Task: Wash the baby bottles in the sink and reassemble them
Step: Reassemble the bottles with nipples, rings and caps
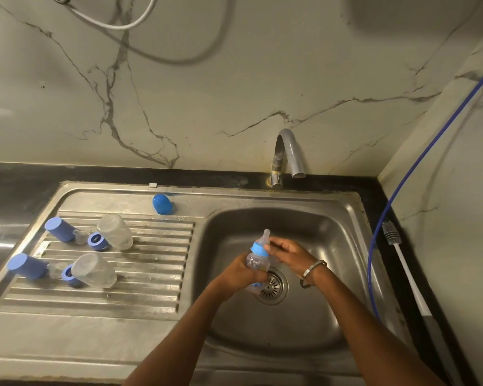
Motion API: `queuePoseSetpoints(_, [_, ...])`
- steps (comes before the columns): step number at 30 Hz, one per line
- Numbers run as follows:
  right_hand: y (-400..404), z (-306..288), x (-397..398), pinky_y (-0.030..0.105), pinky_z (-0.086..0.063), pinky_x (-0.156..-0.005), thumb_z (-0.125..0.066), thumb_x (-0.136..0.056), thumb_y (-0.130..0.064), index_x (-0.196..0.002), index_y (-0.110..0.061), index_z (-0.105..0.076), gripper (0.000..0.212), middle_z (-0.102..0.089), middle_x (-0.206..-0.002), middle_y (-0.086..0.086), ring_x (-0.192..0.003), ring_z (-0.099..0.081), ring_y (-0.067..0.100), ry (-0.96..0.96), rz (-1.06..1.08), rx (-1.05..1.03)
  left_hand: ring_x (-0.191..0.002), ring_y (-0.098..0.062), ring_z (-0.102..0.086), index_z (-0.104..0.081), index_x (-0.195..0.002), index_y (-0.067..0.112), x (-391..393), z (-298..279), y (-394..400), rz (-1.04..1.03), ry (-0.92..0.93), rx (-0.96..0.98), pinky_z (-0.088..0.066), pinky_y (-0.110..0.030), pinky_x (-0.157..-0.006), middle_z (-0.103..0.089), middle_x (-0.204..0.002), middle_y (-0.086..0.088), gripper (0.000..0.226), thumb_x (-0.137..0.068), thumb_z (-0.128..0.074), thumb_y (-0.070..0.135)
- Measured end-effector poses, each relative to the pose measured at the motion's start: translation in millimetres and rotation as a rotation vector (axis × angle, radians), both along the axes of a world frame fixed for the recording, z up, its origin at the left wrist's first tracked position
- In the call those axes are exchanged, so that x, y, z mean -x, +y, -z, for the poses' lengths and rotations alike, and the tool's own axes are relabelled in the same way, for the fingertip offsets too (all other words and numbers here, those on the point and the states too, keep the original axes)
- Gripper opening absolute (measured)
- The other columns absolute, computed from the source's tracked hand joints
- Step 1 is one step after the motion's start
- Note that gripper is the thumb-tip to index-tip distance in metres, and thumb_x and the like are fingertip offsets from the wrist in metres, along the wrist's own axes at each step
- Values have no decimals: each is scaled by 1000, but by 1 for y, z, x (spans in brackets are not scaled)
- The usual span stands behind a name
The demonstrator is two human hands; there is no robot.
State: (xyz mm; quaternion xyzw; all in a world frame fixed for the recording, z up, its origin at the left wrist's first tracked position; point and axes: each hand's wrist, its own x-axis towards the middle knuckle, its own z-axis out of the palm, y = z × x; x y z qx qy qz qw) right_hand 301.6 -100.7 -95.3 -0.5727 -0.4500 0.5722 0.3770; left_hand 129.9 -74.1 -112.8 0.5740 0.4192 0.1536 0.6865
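Over the sink basin (pixel 304 324), just above the drain (pixel 272 285), the left hand (pixel 239 273) is wrapped round the body of a small baby bottle (pixel 257 260), holding it upright. The right hand (pixel 287 253) has its fingers at the bottle's light blue collar (pixel 260 248), with the teat (pixel 266 235) sticking up above; whether it is tightening or loosening the collar I cannot tell. The tap (pixel 287 151) behind the basin shows no running water.

Left of the basin, on the ribbed draining board (pixel 151 299), lie two clear bottle bodies (pixel 115 232) (pixel 94 270), each with a blue ring (pixel 97 240) (pixel 69 274), a clear teat and a blue cap (pixel 60 228) (pixel 25 266) beside it, all still apart. One more blue cap (pixel 163 204) stands at the board's back edge. A bottle brush (pixel 402 257) rests on the bench right of the basin.

By my reading, those two bottles may be washed but both need reassembling, and the third is still in hand
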Motion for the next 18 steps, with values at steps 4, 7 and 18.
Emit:
queuePoseSetpoints(4, [0, 2, 6, 21, -52, -83, -65, -85, -37, -109, -25, -69, 27, -71, -108, -1, -103, -66, 14, 29, 80, -54, -71, -13, -63, -64, -90, 13, -7, 2, 1, 0, 47, -47, -54, -30, -71, -64, -75, 0, 24, -67, -71, 12])
queuePoseSetpoints(7, [1, 4, 9, 22, -51, -85, -64, -88, -29, -110, -25, -69, 23, -70, -111, 0, -107, -65, 16, 102, 88, -72, -73, -17, -62, -63, -88, 13, -7, 3, -3, -17, 1, -8, -53, -33, -71, -62, -77, -5, 20, -69, -68, 10])
queuePoseSetpoints(18, [5, 1, 7, 36, -49, -98, -63, -84, -34, -128, -12, -57, 49, -64, -122, 17, -120, -58, 29, 441, -21, 59, -87, -27, -61, -62, -101, 9, -2, 0, -6, -13, -157, 144, -53, -41, -79, -61, -91, -13, 28, -73, -66, 8])
